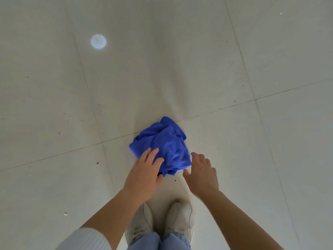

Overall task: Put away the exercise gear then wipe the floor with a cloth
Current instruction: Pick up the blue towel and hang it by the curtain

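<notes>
While crumpled on tiles, cloth (163,145) | under left hand (144,175) spread fingers | right hand (201,175) beside, splayed

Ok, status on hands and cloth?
Left hand on cloth, fingers spread. Right hand open beside it. Cloth bunched on floor. Nothing in the way.

We observe an indoor room with a hard floor (180,69) of large pale glossy tiles set with thin dark grout lines (216,109). A round reflection of a ceiling light (98,41) shows on the polished surface. Small dark specks (97,162) dot the tiles. We cannot tell whether it is a home, gym or office.
</notes>
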